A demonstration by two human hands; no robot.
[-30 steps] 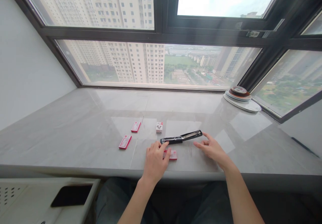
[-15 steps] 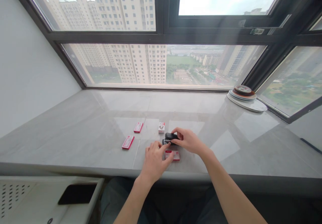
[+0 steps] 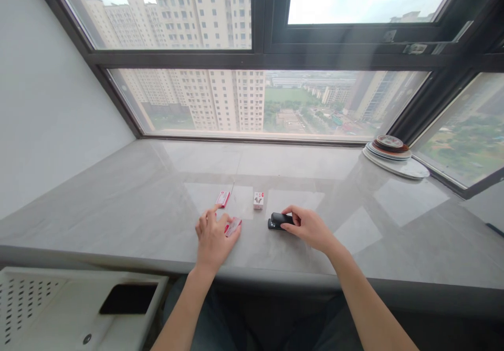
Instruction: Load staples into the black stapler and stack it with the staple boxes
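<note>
My left hand (image 3: 212, 235) holds a small flat pink-and-white box (image 3: 233, 227) between thumb and fingers, low over the grey counter. Its index fingertip reaches the near edge of a similar pink-and-white box (image 3: 222, 198). A sliver of pink shows beneath the fingers, the rest hidden by the hand. My right hand (image 3: 309, 227) grips the rear part of a black stapler (image 3: 277, 220), which lies on the counter with its front end pointing left. Beyond and between the hands stands a small white box (image 3: 258, 200) with a dark picture and red marks.
A stack of plates (image 3: 394, 156) stands in the far right corner by the window. At the lower left, a white perforated stand (image 3: 35, 309) with a black phone-like slab (image 3: 128, 299) sits below the counter's front edge (image 3: 252, 273).
My left hand has left the stapler and moved left, bringing along the pink-and-white box that lay in front of it. My right hand still has the stapler. The view has shifted slightly.
</note>
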